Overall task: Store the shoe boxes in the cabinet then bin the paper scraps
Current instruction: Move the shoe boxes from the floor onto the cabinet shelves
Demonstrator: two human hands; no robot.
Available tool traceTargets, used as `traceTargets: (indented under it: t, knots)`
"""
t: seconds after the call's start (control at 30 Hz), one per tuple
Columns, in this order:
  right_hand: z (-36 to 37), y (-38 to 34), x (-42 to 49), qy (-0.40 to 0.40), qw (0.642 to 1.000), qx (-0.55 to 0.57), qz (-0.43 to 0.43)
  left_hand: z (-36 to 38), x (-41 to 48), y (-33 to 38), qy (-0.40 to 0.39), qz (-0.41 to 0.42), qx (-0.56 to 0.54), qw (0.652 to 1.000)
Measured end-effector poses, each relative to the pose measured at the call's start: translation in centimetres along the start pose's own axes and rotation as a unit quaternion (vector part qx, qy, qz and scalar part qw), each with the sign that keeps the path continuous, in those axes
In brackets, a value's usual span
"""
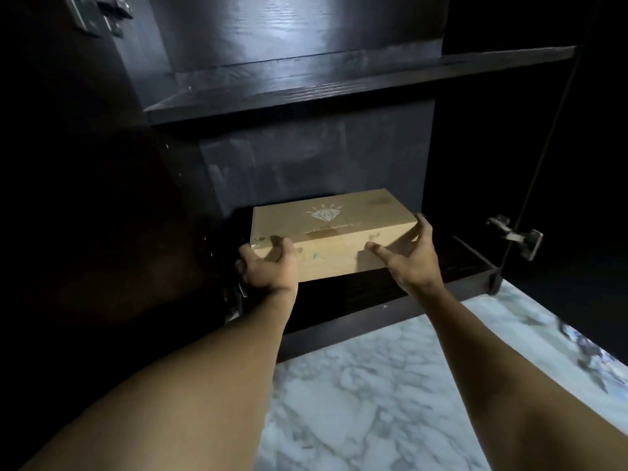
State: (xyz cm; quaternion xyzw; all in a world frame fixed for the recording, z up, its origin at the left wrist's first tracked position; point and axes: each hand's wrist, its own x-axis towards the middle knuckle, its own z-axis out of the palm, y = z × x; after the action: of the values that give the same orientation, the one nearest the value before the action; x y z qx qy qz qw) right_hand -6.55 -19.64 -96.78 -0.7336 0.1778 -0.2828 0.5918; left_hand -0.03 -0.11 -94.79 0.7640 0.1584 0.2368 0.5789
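On the bottom shelf [455, 266] of the cabinet [306, 154], left of middle, sits the shoe box [326, 232], the left grip [268, 266] holding its near left corner and the right grip [413, 256] curled round its right end; best push both ends evenly, keeping it square to the back.
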Motion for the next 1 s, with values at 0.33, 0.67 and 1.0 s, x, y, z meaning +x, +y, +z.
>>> traceTargets:
  t: [0.33,0.67,1.0]
  knots:
    - [6.9,1.4,3.2,-0.001,0.999,0.044,0.016,1.8,6.0,-2.2,-0.051,-0.020,0.039,0.998]
    - [8.7,1.4,2.2,-0.081,0.994,-0.072,-0.017,1.7,3.7,-1.9,-0.215,0.072,0.246,0.942]
    - [10.6,0.2,3.7,-0.135,0.976,-0.158,-0.065,2.8,4.6,-1.0,-0.263,0.248,0.535,0.764]
